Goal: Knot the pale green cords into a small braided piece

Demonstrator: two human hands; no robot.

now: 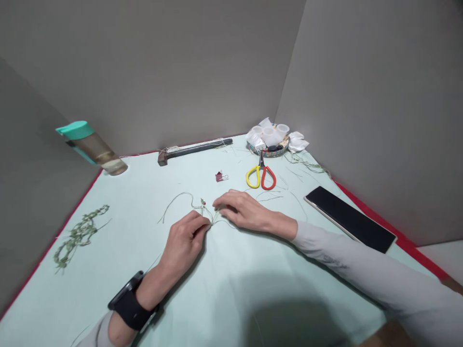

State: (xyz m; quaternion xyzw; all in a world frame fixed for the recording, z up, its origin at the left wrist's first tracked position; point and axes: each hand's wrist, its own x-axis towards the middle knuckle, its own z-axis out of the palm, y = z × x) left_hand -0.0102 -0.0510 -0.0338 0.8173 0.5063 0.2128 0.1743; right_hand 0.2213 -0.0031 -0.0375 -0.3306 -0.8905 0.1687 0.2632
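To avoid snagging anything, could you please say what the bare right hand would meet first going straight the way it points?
The right hand would probably meet the small, red-beaded green knotted cord piece, though depth is unclear and thin green cords nearby might touch first.

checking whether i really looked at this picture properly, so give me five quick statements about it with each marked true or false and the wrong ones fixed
1. The left hand pinches thin green cords. True.
2. The right hand grips the scissors. False: the scissors lie on the table, beyond the right hand.
3. Both handle loops of the scissors are yellow. False: one is yellow, the other red.
4. A black watch is worn on the left wrist. True.
5. The bottle has a red lid. False: the lid of the bottle is teal.
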